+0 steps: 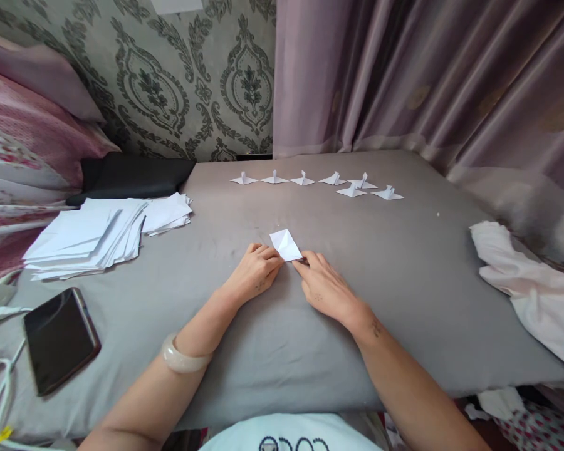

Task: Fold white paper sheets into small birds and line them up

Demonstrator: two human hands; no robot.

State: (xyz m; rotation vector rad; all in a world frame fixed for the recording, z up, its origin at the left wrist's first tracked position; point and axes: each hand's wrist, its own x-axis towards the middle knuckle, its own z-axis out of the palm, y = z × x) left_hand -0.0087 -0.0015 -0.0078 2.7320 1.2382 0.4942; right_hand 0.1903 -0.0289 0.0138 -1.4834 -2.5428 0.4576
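Note:
A small folded piece of white paper [286, 243] with crease lines lies on the grey cloth in the middle of the table. My left hand [257, 270] is closed at its lower left edge, fingertips pinching the paper there. At the lower right corner, my right hand [323, 280] grips the paper between thumb and forefinger. The fingertips hide the paper's lower corners. Farther back stand several folded paper cranes [302, 179] with spread wings, most of them in a row and a few set slightly nearer at the right.
On the left lie a stack of white paper sheets [79, 238], a smaller pile [167, 213], a black flat case [136, 175], a phone [61, 341] and white cables [2, 394]. A pale crumpled cloth [526, 282] rests at the right edge. Curtains [380, 75] hang behind.

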